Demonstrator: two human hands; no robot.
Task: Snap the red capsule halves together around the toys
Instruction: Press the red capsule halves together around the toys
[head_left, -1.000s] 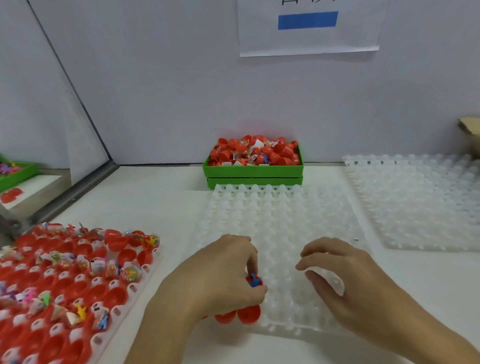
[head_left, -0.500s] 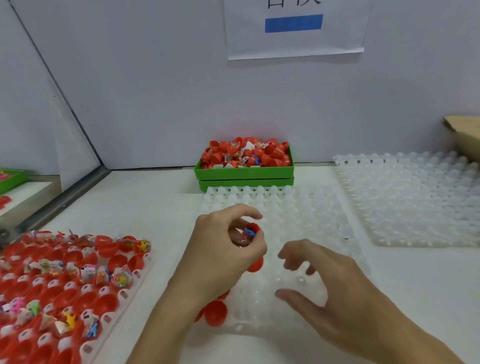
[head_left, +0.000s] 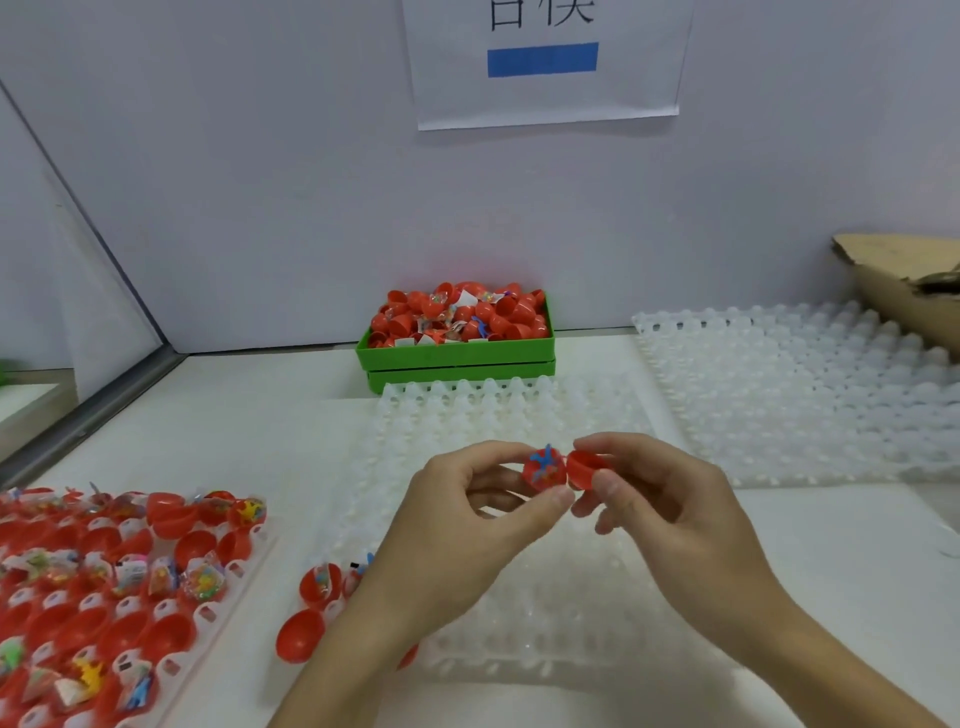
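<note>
Capsule halves held up in your two hands above the middle tray, open mouths nearly meeting.

Largest first: the white tabletop (head_left: 291, 447) carries a translucent, knobbly plastic tray (head_left: 519, 613) in the middle, a second like it (head_left: 810, 395) to the right, and a white tray of glossy red cups and bagged toys (head_left: 104, 592) to the left; a green box (head_left: 457, 353) heaped with red halves sits against the back wall. Your left hand (head_left: 457, 525) pinches between thumb and forefinger a red half-shell (head_left: 544, 470) with a blue toy (head_left: 540, 460) inside, its mouth turned right and slightly toward you. Your right hand (head_left: 670, 499) pinches the empty red half (head_left: 587, 469), its mouth facing left, so their shared axis runs left to right. The rims almost touch. Both wrists are raised, the other fingers loosely curled.
</note>
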